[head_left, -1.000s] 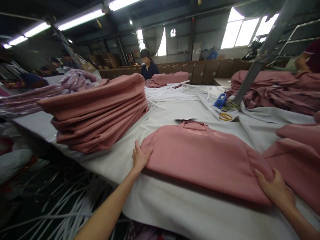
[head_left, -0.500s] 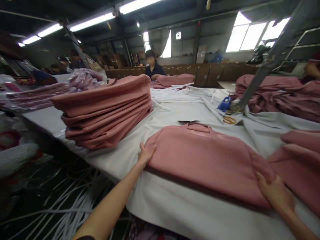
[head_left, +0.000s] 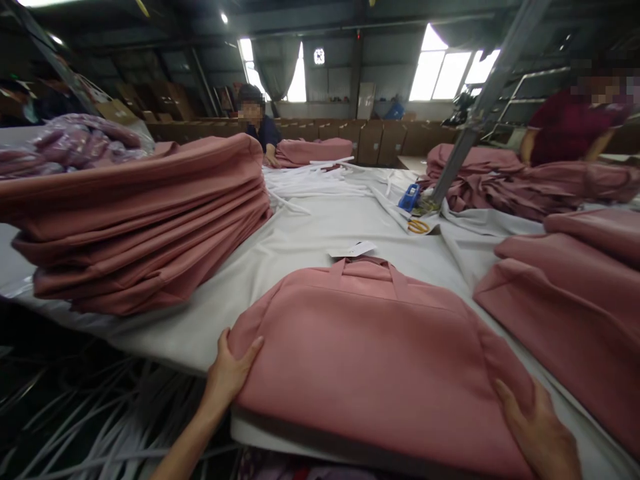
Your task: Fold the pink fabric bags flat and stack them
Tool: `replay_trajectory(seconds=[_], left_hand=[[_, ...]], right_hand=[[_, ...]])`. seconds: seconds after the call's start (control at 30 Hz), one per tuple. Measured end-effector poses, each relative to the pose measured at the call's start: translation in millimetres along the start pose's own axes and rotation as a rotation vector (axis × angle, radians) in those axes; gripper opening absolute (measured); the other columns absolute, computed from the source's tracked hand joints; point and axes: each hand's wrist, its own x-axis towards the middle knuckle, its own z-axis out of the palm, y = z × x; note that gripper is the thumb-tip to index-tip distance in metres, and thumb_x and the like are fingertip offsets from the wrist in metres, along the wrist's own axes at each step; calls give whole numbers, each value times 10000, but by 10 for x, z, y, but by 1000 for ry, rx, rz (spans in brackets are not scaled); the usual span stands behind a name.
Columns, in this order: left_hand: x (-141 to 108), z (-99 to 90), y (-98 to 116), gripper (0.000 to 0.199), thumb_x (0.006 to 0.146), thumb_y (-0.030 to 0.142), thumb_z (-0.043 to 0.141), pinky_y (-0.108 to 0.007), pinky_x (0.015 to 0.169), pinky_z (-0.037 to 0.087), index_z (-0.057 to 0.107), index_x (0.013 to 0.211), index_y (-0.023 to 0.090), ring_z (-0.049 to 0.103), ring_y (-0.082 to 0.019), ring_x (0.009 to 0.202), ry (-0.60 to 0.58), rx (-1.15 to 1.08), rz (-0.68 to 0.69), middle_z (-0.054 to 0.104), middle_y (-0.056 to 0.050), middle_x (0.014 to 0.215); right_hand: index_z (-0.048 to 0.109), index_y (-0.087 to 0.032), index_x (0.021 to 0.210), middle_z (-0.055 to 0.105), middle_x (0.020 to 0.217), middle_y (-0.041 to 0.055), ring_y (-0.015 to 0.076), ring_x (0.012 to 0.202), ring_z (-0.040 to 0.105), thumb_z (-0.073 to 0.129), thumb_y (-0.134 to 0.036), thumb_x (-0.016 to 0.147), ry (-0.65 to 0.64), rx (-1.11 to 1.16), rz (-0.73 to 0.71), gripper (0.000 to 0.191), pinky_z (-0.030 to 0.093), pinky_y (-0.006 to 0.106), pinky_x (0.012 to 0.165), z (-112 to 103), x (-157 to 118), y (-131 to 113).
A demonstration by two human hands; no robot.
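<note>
A pink bag [head_left: 370, 360] with two short handles lies broad side up in front of me at the table's near edge. A white tag [head_left: 354, 250] sticks out beyond its handles. My left hand [head_left: 230, 370] grips the bag's left end, thumb on top and the other fingers around the side. At the opposite end, my right hand [head_left: 537, 427] clasps the lower right corner, its thumb on the upper face. The fingertips under the bag are hidden on both sides.
A tall stack of pink bags [head_left: 150, 220] stands left, more pink bags [head_left: 575, 287] lie right. Yellow-handled scissors [head_left: 419, 227], a blue tape dispenser [head_left: 410, 198] and white strips [head_left: 320, 180] rest on the cloth-covered table [head_left: 325, 227]. A metal post [head_left: 465, 140] rises at right. Two people work across the table.
Both hands have brought the bag nearer to me, its near side now at the table edge. My view has turned right, bringing a person in a dark red shirt further into sight.
</note>
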Motion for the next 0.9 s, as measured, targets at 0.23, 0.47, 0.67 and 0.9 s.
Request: replay_trajectory(seconds=[0.23,0.47,0.67,0.9], left_hand=[[-7,36,7,1008,785,769,401,-492,897,481,112,1486,105,558,-418,1147,-37,123,26,535,-247,1274],[-336,-17,414,531,913,354,471,-677,1064,205,396,1429,253,217,-429,1395,277,617,818,270,-191,1524],[-733,106,864,765,824,559,591,-778,986,232,181,1461,454,158,-494,1382,-583,595,1425,190,-90,1566],[-387,499,843,569,923,377,513,-676,988,379,263,1413,521,331,-431,1345,-618,540,1803,310,1,1526]], right_hand=[[407,-89,1397,509,1326,220,410,1229,466,313,-530,924,324,-51,-610,653,356,598,1012,-338,35,-494],[243,-339,1474,384,1452,107,434,1270,407,520,-672,814,-210,-134,-1288,790,443,639,904,-540,-461,-965],[254,-300,1477,483,1388,118,344,1204,518,460,-668,857,-39,-220,-1436,750,422,471,937,-313,-400,-959],[473,-423,1336,659,1153,16,270,1091,550,427,-524,923,566,-248,-1427,427,276,457,1010,416,-320,-749]])
